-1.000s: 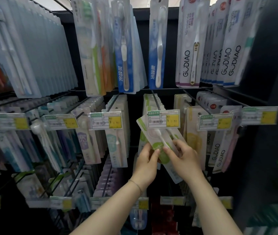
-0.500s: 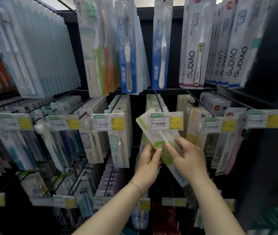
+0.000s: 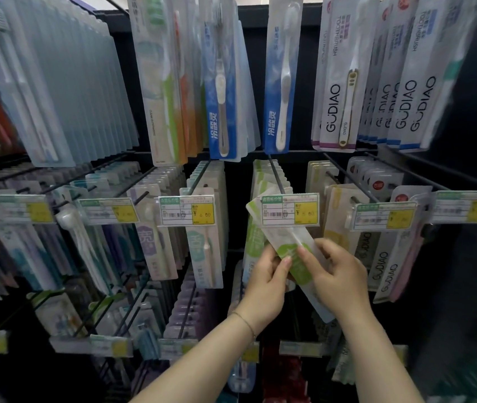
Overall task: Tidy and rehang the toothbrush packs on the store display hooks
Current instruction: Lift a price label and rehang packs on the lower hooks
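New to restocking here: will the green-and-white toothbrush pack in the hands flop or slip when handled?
Probably stiff: the green-and-white pack looks straight while tilted, pinched mid-length by the left hand and right hand. Its glossy front may be slippery. Thin, flat, so likely light.

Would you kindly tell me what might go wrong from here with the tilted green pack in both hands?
1. The green pack is tilted with its top tucked behind the price tag, so its hole may miss the hook.
2. The left hand and right hand only pinch its middle; it might slip and drop.
3. Pushing could knock the neighbouring yellow packs askew.
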The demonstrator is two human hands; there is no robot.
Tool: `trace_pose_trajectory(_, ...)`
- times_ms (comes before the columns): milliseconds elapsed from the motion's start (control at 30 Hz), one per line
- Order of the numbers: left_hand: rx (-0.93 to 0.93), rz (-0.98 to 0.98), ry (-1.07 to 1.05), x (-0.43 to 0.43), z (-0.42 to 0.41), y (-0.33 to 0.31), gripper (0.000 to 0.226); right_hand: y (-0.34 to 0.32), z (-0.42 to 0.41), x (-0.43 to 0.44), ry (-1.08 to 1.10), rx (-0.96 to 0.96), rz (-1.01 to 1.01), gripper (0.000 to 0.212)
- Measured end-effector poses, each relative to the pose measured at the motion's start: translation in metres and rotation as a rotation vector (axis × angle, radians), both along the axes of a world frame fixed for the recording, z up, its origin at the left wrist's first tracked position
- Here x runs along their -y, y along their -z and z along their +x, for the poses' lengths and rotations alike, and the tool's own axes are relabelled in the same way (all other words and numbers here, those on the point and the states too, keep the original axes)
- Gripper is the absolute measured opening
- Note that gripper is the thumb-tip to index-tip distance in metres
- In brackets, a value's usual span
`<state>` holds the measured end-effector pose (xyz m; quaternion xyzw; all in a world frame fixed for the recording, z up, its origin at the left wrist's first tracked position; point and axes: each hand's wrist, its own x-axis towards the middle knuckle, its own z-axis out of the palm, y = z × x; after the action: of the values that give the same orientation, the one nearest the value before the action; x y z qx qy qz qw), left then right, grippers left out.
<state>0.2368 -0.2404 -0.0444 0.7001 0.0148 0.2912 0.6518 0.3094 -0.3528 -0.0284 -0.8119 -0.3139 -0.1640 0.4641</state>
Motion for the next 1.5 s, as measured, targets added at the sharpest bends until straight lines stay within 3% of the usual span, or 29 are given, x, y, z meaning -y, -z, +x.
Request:
trace_pose_trajectory(233,0.016,-0.048,0.01,0.007,0.007,-0.002,0.034,-0.009,0.011,0.007,-0.023,0.006,-0.007,0.029)
trace_pose_trajectory(533,-0.034,0.047,-0.04,0.004,0.012,-0.001,0.032,-0.008,0.007,0.006,-0.013,-0.105,0.042,0.019)
trace_pose_trajectory(933,-0.038,0.141,-0.325,-0.02,-0.01,0.006,0.009,0.011,-0.014,-0.032,-0.261,-0.357,0.24,0.023)
trace_pose_trajectory(1033,0.029,0.228,-0.383,-0.021,-0.018,0.005,0.016,0.013,-0.019,-0.034,-0.325,-0.359,0.292,0.03)
trace_pose_trajectory(1167,0.087,0.409,-0.547,-0.029,-0.02,0.01,0.022,0.011,-0.024,-0.035,-0.418,-0.42,0.349,0.019)
trace_pose_trajectory(1500,-0.059,0.374,-0.457,-0.029,-0.002,0.012,0.015,0.018,-0.01,-0.032,-0.333,-0.37,0.348,0.02)
